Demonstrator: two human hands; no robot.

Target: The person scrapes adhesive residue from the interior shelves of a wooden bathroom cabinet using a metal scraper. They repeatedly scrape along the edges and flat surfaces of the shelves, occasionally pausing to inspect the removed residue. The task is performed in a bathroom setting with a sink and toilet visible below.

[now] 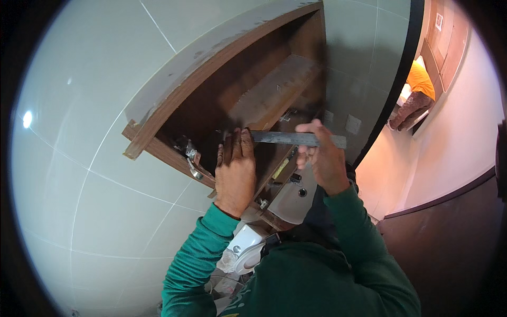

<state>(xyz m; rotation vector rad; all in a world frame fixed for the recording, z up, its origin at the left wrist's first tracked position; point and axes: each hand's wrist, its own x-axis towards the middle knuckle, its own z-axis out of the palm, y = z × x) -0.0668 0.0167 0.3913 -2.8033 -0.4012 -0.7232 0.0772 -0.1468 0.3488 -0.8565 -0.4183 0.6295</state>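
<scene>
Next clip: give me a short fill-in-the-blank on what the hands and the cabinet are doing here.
1. Both hands hold a flat grey ____ across the cabinet opening.
2. The right hand grips the bar near its ____ end.
3. The left hand rests against the cabinet's ____ edge.
4. The person's sleeves are ____.

Missing words: bar; right; lower; green

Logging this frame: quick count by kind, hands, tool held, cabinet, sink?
Hands: 2, left hand and right hand
Flat grey metal bar, held by both: 1
Wooden wall cabinet: 1
White sink: 1
Total: 5
</scene>
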